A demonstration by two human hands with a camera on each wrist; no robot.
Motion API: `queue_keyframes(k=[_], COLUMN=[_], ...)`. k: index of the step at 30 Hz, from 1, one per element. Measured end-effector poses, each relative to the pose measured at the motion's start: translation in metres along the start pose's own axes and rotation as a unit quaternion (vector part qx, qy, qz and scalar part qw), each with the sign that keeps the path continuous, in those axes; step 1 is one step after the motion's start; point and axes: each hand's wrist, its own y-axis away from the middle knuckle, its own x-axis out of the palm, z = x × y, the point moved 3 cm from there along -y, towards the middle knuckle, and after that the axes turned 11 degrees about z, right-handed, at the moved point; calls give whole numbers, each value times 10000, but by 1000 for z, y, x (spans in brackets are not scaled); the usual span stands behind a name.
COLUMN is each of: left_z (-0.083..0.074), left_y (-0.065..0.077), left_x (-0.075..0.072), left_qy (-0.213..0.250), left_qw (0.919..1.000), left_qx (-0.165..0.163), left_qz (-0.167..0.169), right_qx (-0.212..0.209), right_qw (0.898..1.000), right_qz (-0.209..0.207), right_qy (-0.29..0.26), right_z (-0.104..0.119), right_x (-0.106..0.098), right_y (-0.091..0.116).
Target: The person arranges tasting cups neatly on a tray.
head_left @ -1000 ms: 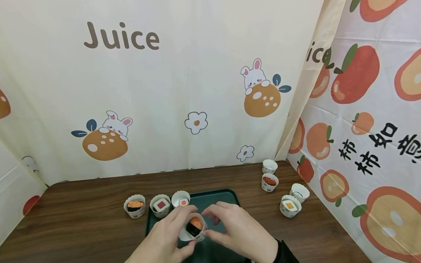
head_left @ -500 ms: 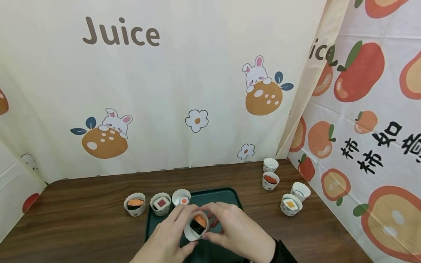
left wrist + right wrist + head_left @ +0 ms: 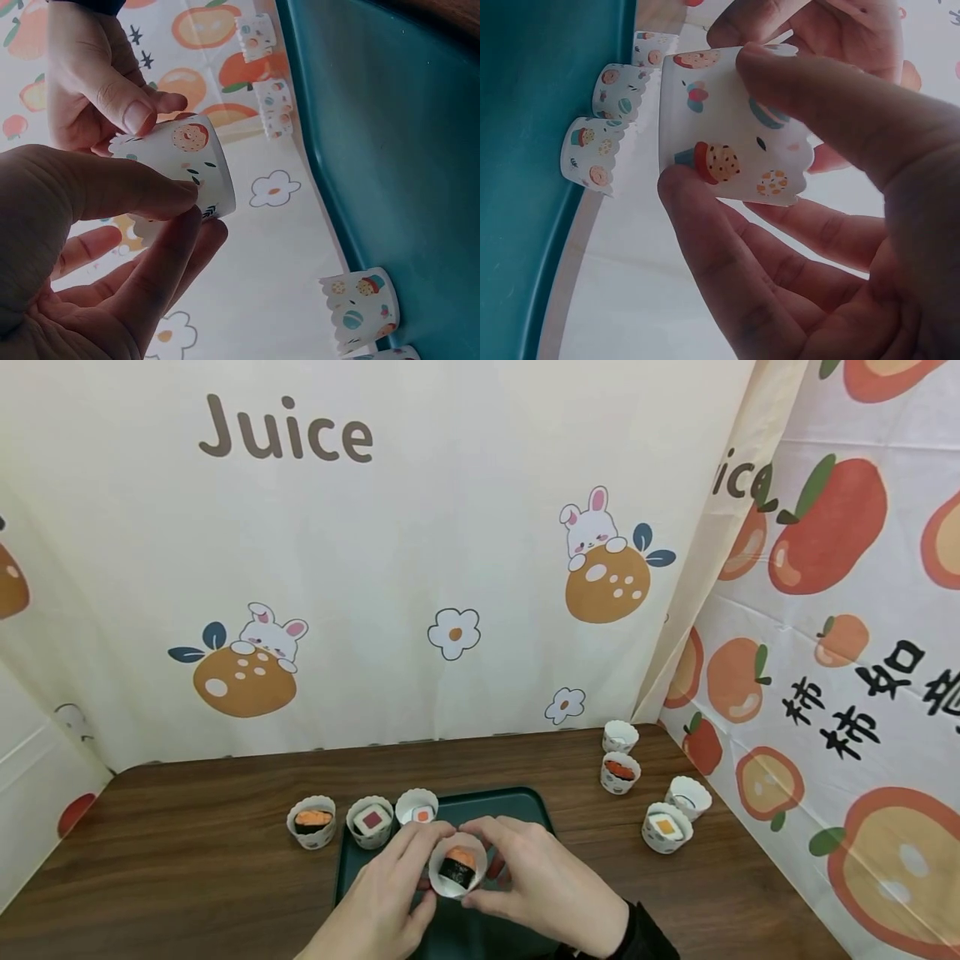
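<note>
Over the green tray (image 3: pixel 498 806) a white scalloped paper baking cup (image 3: pixel 697 112), printed with cupcakes and doughnuts, is held between both hands. Inside it, the head view shows a piece of toy-like sushi (image 3: pixel 457 870) with an orange topping and a black band. My left hand (image 3: pixel 386 889) pinches the cup's left side between thumb and fingertips, as the left wrist view confirms. Thumb and fingers of my right hand (image 3: pixel 536 881) grip the opposite side. Part of the cup's wall is hidden behind fingers.
At the tray's far left corner stand a cup with a square roll (image 3: pixel 371 821) and another cup (image 3: pixel 417 800) with a small roll. A cup (image 3: pixel 315 839) holding orange-topped sushi sits left of the tray. Several more cups (image 3: pixel 663 839) stand on the table's right side.
The cup has shifted slightly right and turned, so its opening faces the head camera more squarely. My right fingers have closed in around its side; the left hand still holds it.
</note>
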Motion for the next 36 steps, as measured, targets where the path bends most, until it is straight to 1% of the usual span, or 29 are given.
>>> queue_keyframes(k=[2,5,8,10,12,14,18,21,24,27,29,32,36], left_z=[-2,-2,-1,-2,-2,-4,-5,-5,-6,-7,-7,-6,-5], left_y=[-1,-1,-2,-2,-3,-3,-3,-4,-3,-2,-1,0,0], left_x=[-1,-2,-1,-1,-1,-1,-1,-1,-1,1,2,4,5], left_qy=[-13,88,202,257,271,299,338,233,-2,-259,-339,-270,-80], left_qw=[10000,9999,9996,9994,9993,9993,9993,9996,9997,9985,9975,9969,9972], left_qx=[-40,-106,-34,80,189,205,123,103,227,464,599,716,725], left_qz=[13,96,197,209,187,134,116,94,10,-96,-152,-165,-142], right_qx=[3,31,89,131,140,126,76,76,100,67,35,11,77], right_qw=[10000,9999,9998,9998,9997,9998,9997,9996,9997,9997,9997,9996,9996], right_qz=[-35,-61,-49,-34,-44,-90,-190,-196,-165,-131,-112,-65,52], right_qy=[63,128,157,168,169,159,140,161,178,204,227,265,248], right_z=[0,-1,-2,-3,-3,-3,-2,-2,-3,-3,-3,-4,-4], right_x=[0,0,0,-1,-1,-1,-1,-1,0,1,3,4,4], right_y=[0,0,1,2,3,3,2,1,0,-1,-2,-2,-3])
